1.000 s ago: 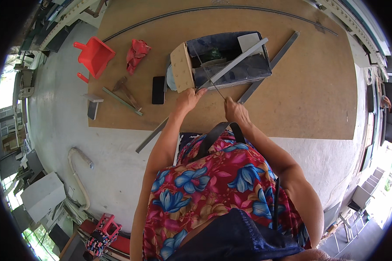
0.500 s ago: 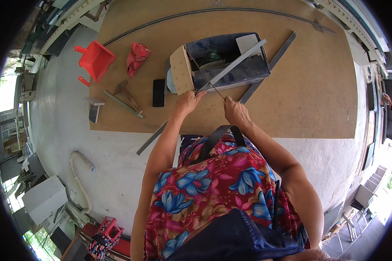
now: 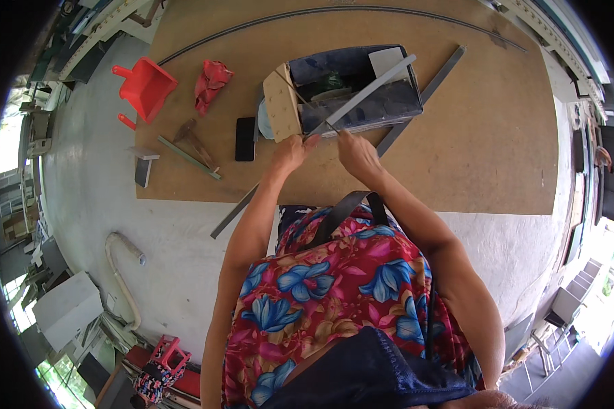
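Note:
My left hand (image 3: 291,153) grips a long grey metal bar (image 3: 372,90) by its middle. The bar slants from the far right, over an open dark-blue box (image 3: 396,109), down past my left forearm toward the lower left. My right hand (image 3: 358,154) is closed around the near end of a thin, rod-like tool (image 3: 308,102), perhaps a slim file. This tool crosses the bar just beyond my hands, its far end over the tan panel (image 3: 281,105) at the box's left. My fingers hide the tool's near end.
Left of the box lie a black phone (image 3: 245,140), a hammer (image 3: 196,144), a green strip (image 3: 189,158), a red cloth (image 3: 211,85) and a red dustpan (image 3: 145,88). A dark grey bar (image 3: 445,73) slants out behind the box. The brown tabletop (image 3: 484,157) ends near my body.
My right hand has pushed forward and left, sliding the thin tool across the grey bar and closer to my left hand. My left hand keeps its grip on the bar.

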Action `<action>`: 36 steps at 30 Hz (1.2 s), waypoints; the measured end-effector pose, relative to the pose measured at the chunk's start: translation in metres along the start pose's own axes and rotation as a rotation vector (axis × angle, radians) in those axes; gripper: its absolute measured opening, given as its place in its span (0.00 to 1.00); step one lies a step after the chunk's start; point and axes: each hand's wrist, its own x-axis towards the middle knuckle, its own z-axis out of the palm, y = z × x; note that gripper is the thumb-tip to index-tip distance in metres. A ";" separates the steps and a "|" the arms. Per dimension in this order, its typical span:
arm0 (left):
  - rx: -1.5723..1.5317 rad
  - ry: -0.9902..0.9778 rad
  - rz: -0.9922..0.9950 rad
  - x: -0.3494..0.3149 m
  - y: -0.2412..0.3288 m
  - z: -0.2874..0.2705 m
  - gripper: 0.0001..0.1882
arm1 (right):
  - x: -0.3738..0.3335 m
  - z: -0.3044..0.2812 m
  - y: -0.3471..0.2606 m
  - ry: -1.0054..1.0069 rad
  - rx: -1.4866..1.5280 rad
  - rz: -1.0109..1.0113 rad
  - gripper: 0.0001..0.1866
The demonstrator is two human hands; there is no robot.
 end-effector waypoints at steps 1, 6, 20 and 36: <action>-0.025 0.020 0.007 0.000 0.002 -0.001 0.37 | 0.011 0.004 -0.001 0.045 0.002 -0.061 0.10; -0.059 -0.004 0.001 0.004 -0.005 0.001 0.38 | -0.029 0.000 0.007 -0.020 -0.003 0.020 0.10; -0.062 -0.023 -0.026 0.005 -0.007 0.005 0.40 | -0.060 -0.010 0.019 -0.079 -0.061 0.113 0.07; 0.145 0.240 -0.037 -0.016 0.015 0.018 0.31 | -0.030 -0.031 0.002 0.293 0.195 -0.214 0.05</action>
